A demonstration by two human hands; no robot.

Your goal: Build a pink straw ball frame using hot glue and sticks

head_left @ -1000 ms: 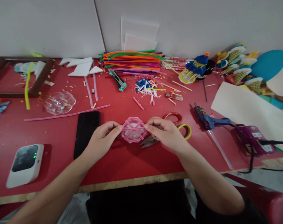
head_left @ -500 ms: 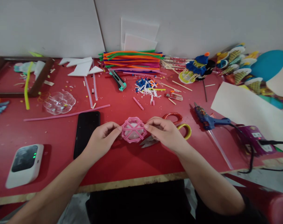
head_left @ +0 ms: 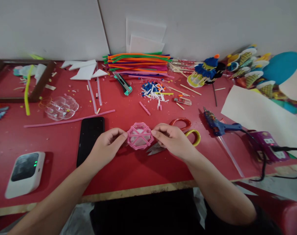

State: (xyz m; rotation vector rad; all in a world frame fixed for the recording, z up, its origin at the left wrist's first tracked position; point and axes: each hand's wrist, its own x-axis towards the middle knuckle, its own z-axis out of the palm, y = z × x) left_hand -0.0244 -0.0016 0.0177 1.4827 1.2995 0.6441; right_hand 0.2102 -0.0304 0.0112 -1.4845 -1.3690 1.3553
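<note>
A small pink octagonal frame (head_left: 139, 134) with crossing spokes and a whitish middle is held up in front of me, over the red table. My left hand (head_left: 111, 142) pinches its left edge between thumb and fingers. On the opposite edge, my right hand (head_left: 170, 138) grips it the same way. Scissors (head_left: 196, 138) with one red and one yellow handle lie under and behind my right hand, their blades partly showing. Just left of my left hand lies a black phone (head_left: 90, 137).
A blue glue gun (head_left: 218, 125) with a cord lies at right, near a purple box (head_left: 267, 147). Behind are a green cutter (head_left: 123, 84), colourful pipe cleaners (head_left: 138, 63) and scraps (head_left: 153, 91). A white device (head_left: 25, 174) sits at front left.
Almost nothing differs. Both hands keep their hold on the pink frame in the same place, and the view shifts very slightly.
</note>
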